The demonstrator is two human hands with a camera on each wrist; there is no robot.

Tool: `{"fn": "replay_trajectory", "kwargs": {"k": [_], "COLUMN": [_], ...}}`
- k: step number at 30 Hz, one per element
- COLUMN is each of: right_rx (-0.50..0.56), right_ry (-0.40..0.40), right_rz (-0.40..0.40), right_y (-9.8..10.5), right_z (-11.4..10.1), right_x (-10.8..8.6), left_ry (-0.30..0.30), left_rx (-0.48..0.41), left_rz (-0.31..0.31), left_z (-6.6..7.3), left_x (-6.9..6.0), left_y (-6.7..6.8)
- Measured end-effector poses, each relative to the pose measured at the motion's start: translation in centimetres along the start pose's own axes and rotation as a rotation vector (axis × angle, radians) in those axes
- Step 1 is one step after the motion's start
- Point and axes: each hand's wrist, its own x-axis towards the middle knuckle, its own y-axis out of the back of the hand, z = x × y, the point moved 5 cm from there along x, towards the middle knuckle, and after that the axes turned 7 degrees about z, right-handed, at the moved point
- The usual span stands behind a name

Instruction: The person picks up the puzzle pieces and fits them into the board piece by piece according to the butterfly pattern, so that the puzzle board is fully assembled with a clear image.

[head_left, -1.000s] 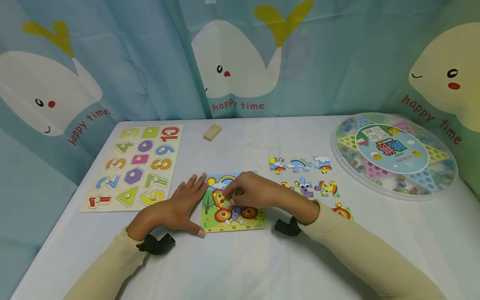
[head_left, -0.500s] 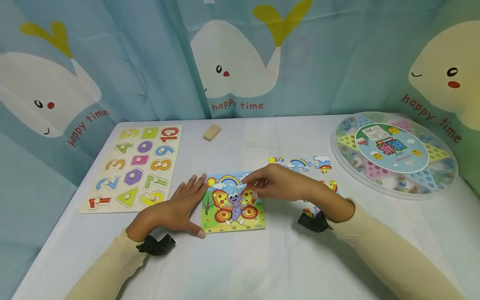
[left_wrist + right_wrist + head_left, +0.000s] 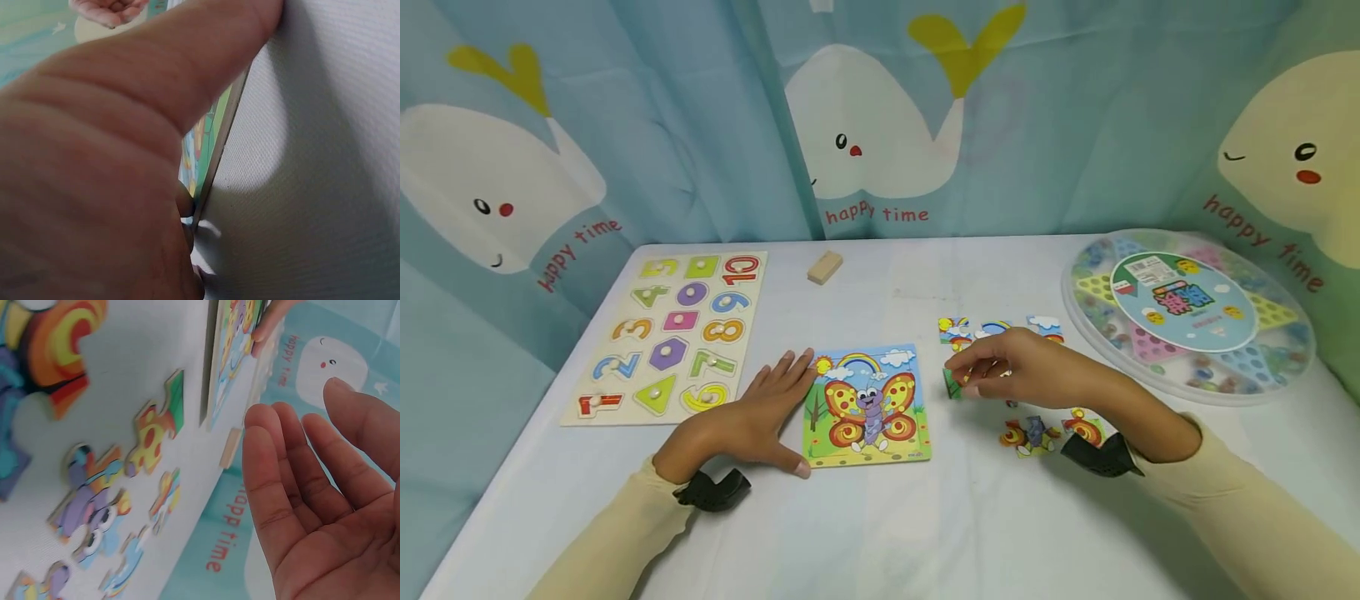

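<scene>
My left hand (image 3: pixel 760 417) lies spread on the white cloth, fingers and thumb along the left edge of a square butterfly puzzle board (image 3: pixel 868 450). Above the loose puzzle pieces, my right hand (image 3: pixel 1022 367) hovers with its fingers bent a little. In the right wrist view, this hand (image 3: pixel 312 506) holds nothing, the thumb apart from the fingers. A green-edged spotted wing piece (image 3: pixel 153 434) and a purple butterfly-face piece (image 3: pixel 87 512) lie flat there. In the head view, a sun piece (image 3: pixel 953 325) and a body piece (image 3: pixel 1036 435) show; the hand covers others.
A number-and-shape peg board (image 3: pixel 681 367) lies at the left. A small wooden block (image 3: pixel 825 267) sits at the back. To the right is a round clear-lidded case (image 3: pixel 1183 300) of marbles. A whale-print curtain (image 3: pixel 700 125) hangs behind.
My right hand has moved right, off the butterfly board and over the loose pieces, uncovering the board's whole picture. The left hand has stayed in place.
</scene>
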Motion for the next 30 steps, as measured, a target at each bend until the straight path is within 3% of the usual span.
{"fn": "replay_trajectory", "kwargs": {"k": [11,17,23,30], "right_rx": [-0.075,-0.031,-0.074,-0.082], "right_ry": [-0.021,-0.039,-0.074,-0.073], "right_rz": [0.077,0.059,0.105,0.09], "right_y": [1.7,1.4,1.7,1.5], "right_z": [1.7,3.3,4.2,4.9], "right_x": [-3.3,-4.1,-5.3,-6.5], "left_ry": [0.001,0.012,0.011,0.019], "left_rx": [0.001,-0.003,0.0,0.008], "left_rz": [-0.003,-0.006,-0.005,-0.016], "left_z": [0.3,0.1,0.1,0.1], "left_x": [0.2,0.0,0.1,0.1], "left_y": [0.0,0.1,0.0,-0.1]}}
